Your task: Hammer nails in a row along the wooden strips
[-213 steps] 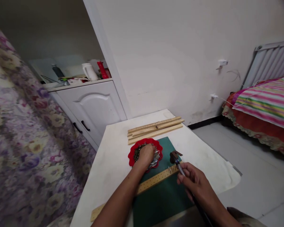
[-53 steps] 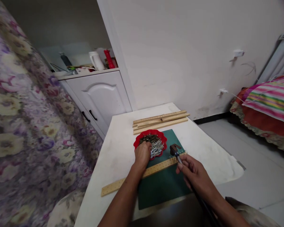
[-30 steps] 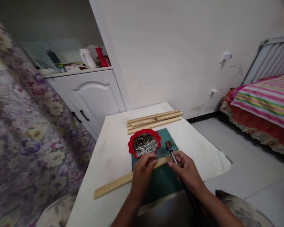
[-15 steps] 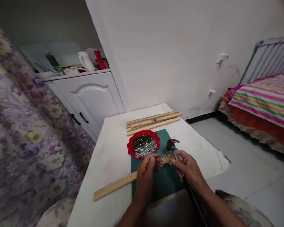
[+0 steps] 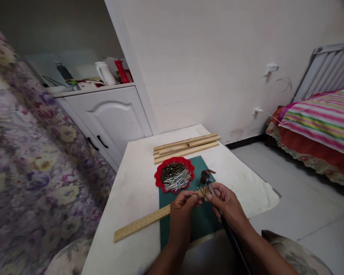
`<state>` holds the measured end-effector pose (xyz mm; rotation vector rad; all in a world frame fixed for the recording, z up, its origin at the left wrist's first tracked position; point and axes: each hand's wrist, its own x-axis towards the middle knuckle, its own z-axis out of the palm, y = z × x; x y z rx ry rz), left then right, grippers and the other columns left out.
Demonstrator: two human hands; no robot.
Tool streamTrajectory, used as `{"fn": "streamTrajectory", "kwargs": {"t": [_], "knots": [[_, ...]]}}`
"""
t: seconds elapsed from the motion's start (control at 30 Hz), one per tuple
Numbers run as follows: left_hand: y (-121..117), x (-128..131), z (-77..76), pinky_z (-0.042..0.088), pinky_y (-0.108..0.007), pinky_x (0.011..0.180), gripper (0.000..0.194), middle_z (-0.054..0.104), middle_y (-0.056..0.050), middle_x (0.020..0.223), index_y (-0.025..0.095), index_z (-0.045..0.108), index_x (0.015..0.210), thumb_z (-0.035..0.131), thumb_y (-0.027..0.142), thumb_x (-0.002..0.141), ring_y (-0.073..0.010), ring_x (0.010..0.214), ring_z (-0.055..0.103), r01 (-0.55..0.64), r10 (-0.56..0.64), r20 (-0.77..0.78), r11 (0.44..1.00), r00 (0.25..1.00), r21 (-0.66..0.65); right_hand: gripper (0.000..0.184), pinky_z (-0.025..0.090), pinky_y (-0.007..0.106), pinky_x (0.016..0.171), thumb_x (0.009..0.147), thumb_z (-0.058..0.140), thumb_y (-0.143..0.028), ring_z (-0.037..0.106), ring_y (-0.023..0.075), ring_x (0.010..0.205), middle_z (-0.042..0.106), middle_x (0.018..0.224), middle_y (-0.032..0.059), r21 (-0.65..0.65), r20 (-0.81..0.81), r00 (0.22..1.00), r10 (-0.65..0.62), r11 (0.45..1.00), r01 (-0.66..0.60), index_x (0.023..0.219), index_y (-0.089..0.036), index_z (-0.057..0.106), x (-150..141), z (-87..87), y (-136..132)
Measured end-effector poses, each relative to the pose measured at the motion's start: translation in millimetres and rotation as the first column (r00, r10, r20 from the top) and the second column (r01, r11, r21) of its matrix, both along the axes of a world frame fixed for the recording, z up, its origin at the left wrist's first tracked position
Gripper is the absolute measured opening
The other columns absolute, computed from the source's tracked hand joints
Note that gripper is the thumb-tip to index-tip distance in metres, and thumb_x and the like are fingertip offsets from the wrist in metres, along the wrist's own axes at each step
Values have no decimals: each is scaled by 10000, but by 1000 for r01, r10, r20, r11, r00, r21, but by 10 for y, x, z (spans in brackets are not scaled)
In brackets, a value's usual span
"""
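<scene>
A long wooden strip [image 5: 143,224] with a row of small holes lies across a green mat [image 5: 200,221] on the white table [image 5: 132,191]. My left hand [image 5: 185,201] is closed in a pinch on a thin nail just above the strip's right end. My right hand [image 5: 225,200] grips the dark handle of a hammer [image 5: 206,177], whose head hovers over that same end. Several nails stand in the strip there. A red scalloped dish [image 5: 174,177] full of loose nails sits just beyond my left hand.
A bundle of wooden strips [image 5: 186,147] lies at the table's far edge. A white cabinet [image 5: 114,122] with bottles on top stands behind. Floral fabric [image 5: 31,152] fills the left; a bed with a striped cover [image 5: 323,126] is at the right.
My left hand left the red dish with a nail and came back to the strip's right end. The hammer head stayed near that end.
</scene>
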<state>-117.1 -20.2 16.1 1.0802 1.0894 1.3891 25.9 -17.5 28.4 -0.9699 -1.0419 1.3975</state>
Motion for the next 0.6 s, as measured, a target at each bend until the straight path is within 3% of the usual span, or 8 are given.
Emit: {"fn": "streamTrajectory", "kwargs": {"t": [0.13, 0.27, 0.4, 0.6], "knots": [[97, -136, -67, 454, -243, 667, 152, 649, -6, 717, 158, 649, 794, 605, 300, 760, -140, 693, 584, -81, 94, -263, 995, 960, 60, 258, 270, 156, 260, 755, 635, -406, 373, 23, 267, 607, 652, -44, 33, 46, 998, -50, 998, 48, 833, -185, 527, 58, 31, -11], [177, -154, -149, 430, -240, 677, 150, 641, -5, 747, 177, 641, 719, 554, 280, 785, -151, 726, 577, -6, 114, -551, 981, 827, 193, 232, 284, 150, 270, 762, 628, -378, 380, 23, 280, 604, 644, -45, 37, 50, 996, -72, 997, 70, 845, -182, 536, 108, 50, -15], [230, -87, -224, 422, -236, 664, 154, 633, -2, 751, 188, 633, 729, 513, 250, 805, -143, 712, 578, 33, 133, -656, 972, 743, 233, 207, 278, 147, 271, 763, 626, -359, 383, 19, 274, 613, 648, -42, 37, 65, 996, -60, 998, 57, 823, -186, 528, 107, 54, -24], [263, -52, -279, 419, -236, 688, 146, 632, 1, 767, 196, 622, 742, 503, 235, 816, -140, 742, 578, 52, 150, -711, 966, 687, 255, 201, 267, 143, 270, 771, 618, -350, 374, 13, 271, 620, 656, -34, 39, 74, 996, -43, 998, 40, 822, -183, 520, 94, 61, -40]]}}
